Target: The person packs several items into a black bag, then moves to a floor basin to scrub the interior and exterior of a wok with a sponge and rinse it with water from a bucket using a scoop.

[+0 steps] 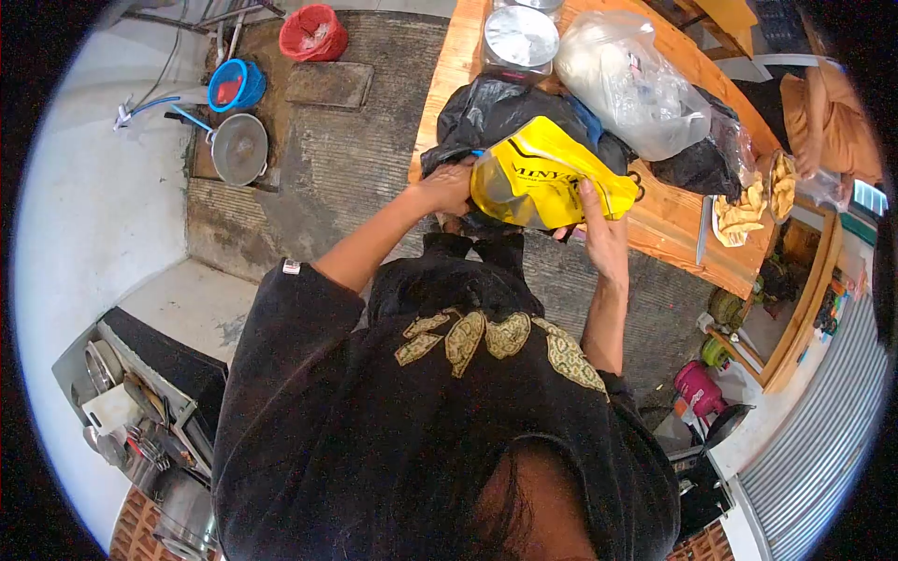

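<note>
A bright yellow pouch of cooking oil, printed with black letters that begin "MINYA", lies tilted between my two hands at the table's near edge. My right hand grips its right end, thumb on top and the other fingers mostly underneath. At the pouch's left end, my left hand is closed against its edge, with the fingertips hidden behind the pouch and dark plastic. Crumpled black plastic bags lie just beyond the pouch. A small bit of blue shows near my left hand.
On the wooden table are a clear bag with white contents, a round metal tin, a knife and yellowish fried pieces. Another person is at the far right. Basins stand on the floor at left.
</note>
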A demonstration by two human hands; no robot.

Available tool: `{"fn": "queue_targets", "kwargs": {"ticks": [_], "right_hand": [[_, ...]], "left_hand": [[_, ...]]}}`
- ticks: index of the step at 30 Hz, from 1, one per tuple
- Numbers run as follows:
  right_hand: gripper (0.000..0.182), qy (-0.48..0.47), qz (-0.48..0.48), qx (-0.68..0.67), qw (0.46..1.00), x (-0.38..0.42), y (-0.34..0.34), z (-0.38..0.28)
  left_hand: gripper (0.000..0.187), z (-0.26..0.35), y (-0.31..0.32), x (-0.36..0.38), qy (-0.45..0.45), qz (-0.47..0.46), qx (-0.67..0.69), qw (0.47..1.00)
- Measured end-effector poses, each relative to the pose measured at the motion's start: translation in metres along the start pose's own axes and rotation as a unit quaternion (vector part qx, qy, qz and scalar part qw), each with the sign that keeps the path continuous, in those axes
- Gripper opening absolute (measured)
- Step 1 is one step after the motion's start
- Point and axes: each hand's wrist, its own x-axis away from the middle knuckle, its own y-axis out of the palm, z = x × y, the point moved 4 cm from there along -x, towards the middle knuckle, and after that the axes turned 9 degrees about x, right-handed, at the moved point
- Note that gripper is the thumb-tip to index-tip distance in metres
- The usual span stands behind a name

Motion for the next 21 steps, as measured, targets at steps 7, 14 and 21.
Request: {"fn": "queue_targets", "kwargs": {"ticks": [7, 14, 21], "right_hand": [[0.029, 0.021, -0.003, 0.021, 1.000, 0.004, -0.011, 0.015], [0.034, 0.002, -0.024, 0.064, 0.998, -0.008, 0.022, 0.022], [0.028, -0.114, -0.086, 0.171, 0.975, -0.017, 0.055, 0.016]], "left_hand": [[0.048, 0.032, -0.009, 0.038, 0.003, -0.004, -0.134, 0.991], [0.017, 0.059, 0.002, 0.082, 0.045, 0.017, -0.318, 0.947], [0.012, 0.100, -0.061, 0.096, 0.148, 0.175, -0.232, 0.945]]}}
